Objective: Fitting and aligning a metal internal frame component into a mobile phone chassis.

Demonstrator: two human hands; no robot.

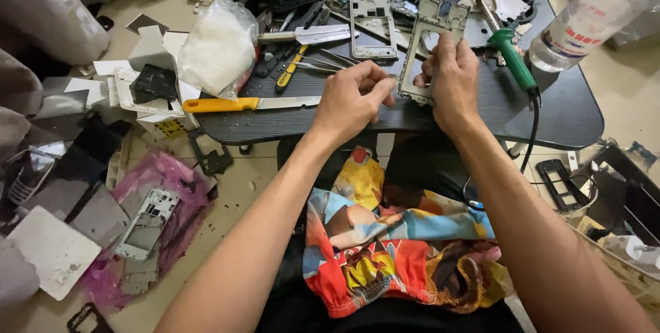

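While the right hand [454, 75] clamps a silver phone mid-frame [421, 54] upright over the near edge of the dark low table [550, 109], the left hand [352, 95] pinches its fingertips together at the frame's lower left side; what they nip is too small to tell. A second phone frame [372, 25] lies flat behind, beside tweezers [323, 63]. A yellow-handled knife [240, 104] rests at the table's left edge, a green-handled soldering iron [512, 54] to the right, near a plastic bottle [591, 20].
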